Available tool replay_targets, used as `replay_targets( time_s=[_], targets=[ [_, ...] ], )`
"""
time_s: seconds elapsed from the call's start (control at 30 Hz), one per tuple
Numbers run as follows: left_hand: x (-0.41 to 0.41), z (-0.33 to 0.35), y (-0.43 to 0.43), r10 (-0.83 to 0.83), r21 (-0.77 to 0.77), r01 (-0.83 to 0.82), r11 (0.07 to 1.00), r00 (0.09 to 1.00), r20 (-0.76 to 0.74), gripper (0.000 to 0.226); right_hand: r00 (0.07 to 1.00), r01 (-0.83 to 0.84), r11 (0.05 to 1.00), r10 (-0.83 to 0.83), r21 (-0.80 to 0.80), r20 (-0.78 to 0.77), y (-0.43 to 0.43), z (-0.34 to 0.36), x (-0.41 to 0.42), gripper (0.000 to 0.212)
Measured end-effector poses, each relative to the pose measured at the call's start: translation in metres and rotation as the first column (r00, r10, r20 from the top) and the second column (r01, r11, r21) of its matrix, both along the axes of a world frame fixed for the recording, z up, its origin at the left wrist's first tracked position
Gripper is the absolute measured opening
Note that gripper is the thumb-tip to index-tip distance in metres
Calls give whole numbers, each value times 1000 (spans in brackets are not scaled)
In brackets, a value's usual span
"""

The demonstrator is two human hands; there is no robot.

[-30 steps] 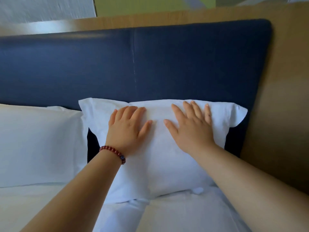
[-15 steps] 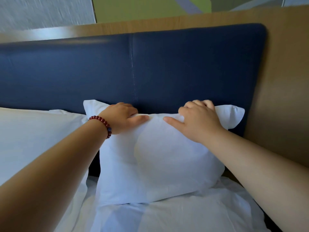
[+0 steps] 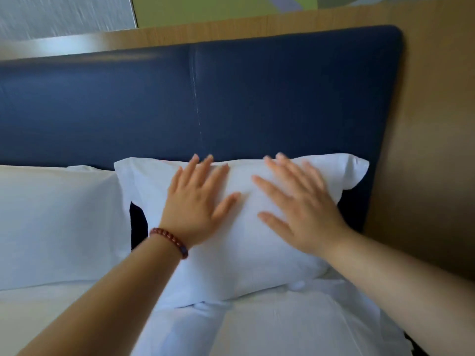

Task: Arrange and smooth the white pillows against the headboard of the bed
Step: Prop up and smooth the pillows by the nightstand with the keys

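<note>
A white pillow [image 3: 246, 258] leans upright against the dark blue padded headboard [image 3: 257, 98]. My left hand [image 3: 198, 204], with a red bead bracelet on the wrist, lies flat on the pillow's upper left face, fingers spread. My right hand [image 3: 300, 204] lies flat beside it on the upper right face, fingers apart and slightly blurred. Neither hand grips the fabric. A second white pillow [image 3: 56, 222] rests to the left against the headboard, with a dark gap between the two.
White bed sheets [image 3: 282, 325] lie rumpled below the pillow. A wooden panel [image 3: 431, 150] frames the headboard on the right and along the top. A green and grey wall [image 3: 205, 9] shows behind.
Both hands were curled over the pillow's top edge half a second ago. Now they have let go and lie flat and spread on its front face.
</note>
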State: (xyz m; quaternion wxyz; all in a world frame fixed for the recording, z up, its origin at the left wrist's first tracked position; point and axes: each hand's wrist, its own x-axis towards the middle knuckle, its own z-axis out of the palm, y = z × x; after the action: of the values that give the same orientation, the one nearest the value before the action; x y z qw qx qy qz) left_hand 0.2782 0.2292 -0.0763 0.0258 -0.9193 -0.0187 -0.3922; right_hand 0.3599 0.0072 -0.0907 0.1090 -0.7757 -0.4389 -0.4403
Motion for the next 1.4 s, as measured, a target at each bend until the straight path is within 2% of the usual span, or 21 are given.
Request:
replay_targets(
  time_s=[0.07, 0.13, 0.23, 0.3, 0.33, 0.4, 0.47, 0.53, 0.6, 0.63, 0.7, 0.77, 0.87, 0.93, 1.03, 1.1, 1.17, 1.23, 1.3, 1.37, 1.4],
  targets=[
    [6, -17, -10, 73, 4, -73, 997, 992, -101, 76, 997, 55, 990, -62, -128, -48, 8, -18, 6, 58],
    [16, -9, -12, 126, -19, -131, 991, 979, -157, 78, 973, 161, 973, -184, -168, -137, 16, -19, 17, 57],
    [10, 0, -14, 107, -99, -116, 988, 990, -92, 74, 924, 244, 969, -247, -47, -290, 23, -5, 9, 61],
    [-14, -18, -21, 67, -138, -63, 988, 997, 23, 66, 930, 208, 975, -174, 74, -323, 29, -5, -17, 62],
    [-27, -35, -23, 59, -139, -54, 989, 998, 33, 65, 954, 137, 987, -107, 88, -281, 31, -10, -31, 61],
    [-38, -69, -18, 89, -120, -93, 988, 995, -36, 66, 988, 48, 998, -53, -36, -145, 35, -30, -40, 58],
    [-33, -82, -6, 147, -96, -154, 983, 986, -81, 66, 989, 127, 986, -135, -110, -65, 32, -43, -21, 56],
    [-30, -72, -6, 189, -118, -193, 974, 981, -48, 64, 959, 246, 968, -250, -52, -130, 31, -46, -10, 55],
    [-33, -68, -16, 148, -119, -146, 982, 989, 4, 63, 934, 257, 964, -231, 63, -271, 35, -43, -23, 55],
    [-34, -75, -21, 97, -68, -96, 993, 995, 14, 62, 939, 220, 971, -186, 91, -288, 38, -45, -33, 56],
    [-34, -95, -26, 25, 28, -24, 999, 999, -38, 60, 971, 119, 993, -113, 17, -210, 35, -65, -48, 57],
    [-27, -105, -22, 50, 31, -48, 998, 996, -78, 61, 980, 141, 988, -148, -55, -136, 20, -85, -41, 56],
    [-23, -100, -32, 80, 15, -79, 997, 995, -52, 62, 923, 274, 962, -269, -20, -274, 0, -91, -28, 57],
    [-23, -101, -41, 50, 71, -48, 996, 999, -19, 63, 905, 235, 972, -217, 6, -367, -9, -93, -37, 57],
    [-11, -103, -48, 60, 98, -54, 994, 996, -62, 64, 879, 114, 991, -66, 74, -472, -29, -106, -45, 58],
    [1, -101, -49, 96, 80, -87, 993, 989, -111, 64, 797, 140, 969, 12, 204, -604, -43, -109, -42, 61],
    [2, -100, -52, 116, 58, -108, 992, 982, -150, 64, 629, 200, 898, 190, 393, -754, -51, -103, -39, 66],
    [-4, -97, -59, 104, 9, -104, 995, 985, -135, 63, 440, 272, 798, 393, 537, -807, -57, -99, -31, 74],
    [-7, -97, -74, 80, -7, -81, 997, 989, -121, 65, 315, 347, 748, 475, 566, -822, -62, -103, -16, 91],
    [1, -100, -85, 97, 27, -94, 995, 986, -133, 67, 164, 383, 746, 526, 545, -834, -64, -107, -4, 114],
    [8, -101, -87, 113, 27, -110, 994, 983, -143, 67, 77, 388, 748, 556, 539, -828, -64, -108, -1, 117]
  ],
)
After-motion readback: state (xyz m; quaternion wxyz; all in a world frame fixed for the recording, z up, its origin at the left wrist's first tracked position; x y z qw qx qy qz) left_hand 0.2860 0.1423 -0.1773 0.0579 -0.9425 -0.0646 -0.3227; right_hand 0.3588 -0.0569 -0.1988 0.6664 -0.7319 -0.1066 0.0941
